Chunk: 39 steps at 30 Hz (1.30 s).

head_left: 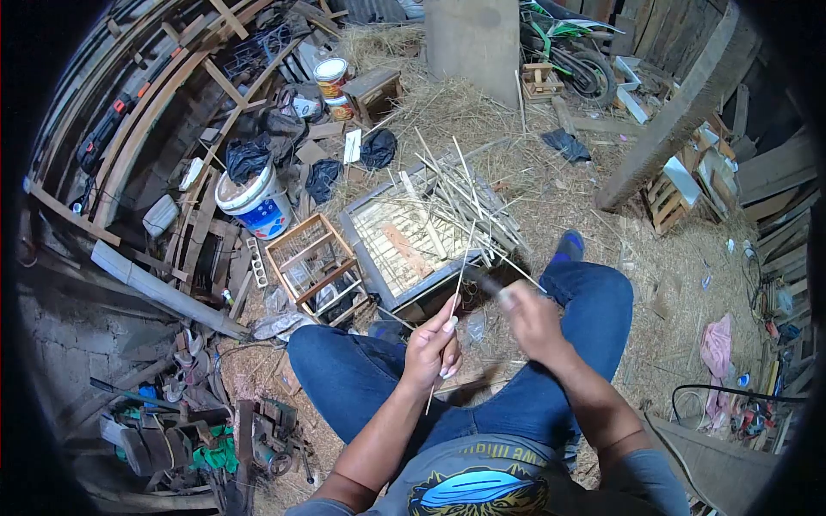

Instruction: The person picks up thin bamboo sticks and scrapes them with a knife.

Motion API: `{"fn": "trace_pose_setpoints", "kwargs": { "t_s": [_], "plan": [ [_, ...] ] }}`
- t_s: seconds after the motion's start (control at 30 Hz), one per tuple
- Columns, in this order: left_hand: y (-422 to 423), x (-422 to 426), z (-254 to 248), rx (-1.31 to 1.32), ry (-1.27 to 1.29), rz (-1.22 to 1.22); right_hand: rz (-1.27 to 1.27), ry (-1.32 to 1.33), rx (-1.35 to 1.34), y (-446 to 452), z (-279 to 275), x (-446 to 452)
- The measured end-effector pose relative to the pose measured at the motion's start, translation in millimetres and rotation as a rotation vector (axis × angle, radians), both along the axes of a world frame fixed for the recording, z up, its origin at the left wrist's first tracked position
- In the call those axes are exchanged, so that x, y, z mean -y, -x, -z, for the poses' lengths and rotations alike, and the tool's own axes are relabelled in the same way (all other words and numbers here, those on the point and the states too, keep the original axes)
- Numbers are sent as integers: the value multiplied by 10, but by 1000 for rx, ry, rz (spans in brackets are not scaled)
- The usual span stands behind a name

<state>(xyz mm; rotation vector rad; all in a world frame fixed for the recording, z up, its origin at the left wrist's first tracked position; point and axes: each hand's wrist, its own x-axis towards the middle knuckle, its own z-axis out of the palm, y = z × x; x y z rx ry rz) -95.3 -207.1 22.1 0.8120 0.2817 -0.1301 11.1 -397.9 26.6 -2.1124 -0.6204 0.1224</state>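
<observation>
Between the fingers of my left hand [430, 351] is a thin light stick [465, 265], its upper part pointing up and away and its lower end sticking out below the hand. My right hand [530, 320], a little blurred, is closed around a dark tool [487, 282], whose far end lies close to the stick. Just beyond both hands stands a low framed table [387, 298] with a mesh-like top. On it lie a flat piece of wood [403, 247] and a pile of thin sticks [469, 193].
Left of the low table are a small wooden cage frame [295, 242] and a white-blue bucket [258, 206]. A slanted post [658, 129] stands at the right. Further back are paint cans [331, 77], an upright board [473, 52] and a green motorcycle [564, 52]. Shavings cover the floor [654, 292].
</observation>
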Motion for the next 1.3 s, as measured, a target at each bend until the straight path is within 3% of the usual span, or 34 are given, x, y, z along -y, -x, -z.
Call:
{"fn": "trace_pose_setpoints", "kwargs": {
  "t_s": [0.13, 0.37, 0.53, 0.6, 0.67, 0.8, 0.9, 1.0, 1.13, 1.3],
  "plan": [
    [5, 60, 45, -24, -19, 17, -250, 101, 189, 195, -58, -133],
    [57, -11, 136, -26, -29, 92, -305, 106, 269, 137, -34, -129],
    [44, -29, 112, -47, -28, 90, -207, 214, 300, 27, 115, -79],
    [106, -46, 125, -26, -28, 110, -23, 308, 188, -217, 115, 19],
    [159, -7, 151, -29, -30, 111, -9, 296, 191, -300, 84, 77],
    [97, 42, 200, -47, -19, 97, -279, 245, 130, 67, 40, -80],
    [23, -25, 188, -65, -44, 153, -279, 198, 189, 56, 56, -93],
    [74, -40, 101, -46, 89, 158, -57, 227, 192, -251, 71, 40],
    [53, 28, 167, -85, 144, 136, -269, 243, 137, 6, 63, -45],
    [9, -4, 215, -86, 114, 173, -280, 169, 104, 36, 17, -75]
  ]
}}
